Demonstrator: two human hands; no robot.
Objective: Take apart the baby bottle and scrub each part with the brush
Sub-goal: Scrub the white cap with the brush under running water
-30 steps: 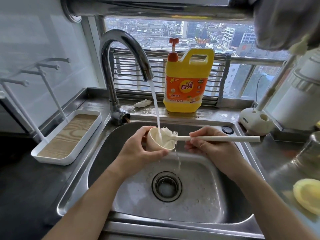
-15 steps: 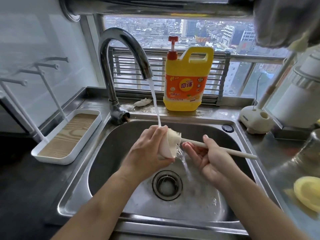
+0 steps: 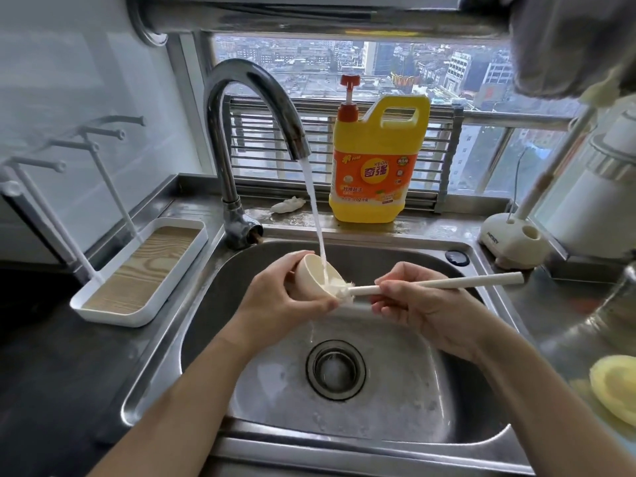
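Cream cap (image 3: 309, 280) mouth-up again, brush (image 3: 447, 283) inside

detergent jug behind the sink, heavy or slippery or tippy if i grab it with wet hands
Probably heavy: the detergent jug is large, and opaque, so its fill level cannot be told. Its moulded handle should give a firm grip, though the ledge beneath looks wet. The broad flat base makes tipping unlikely.
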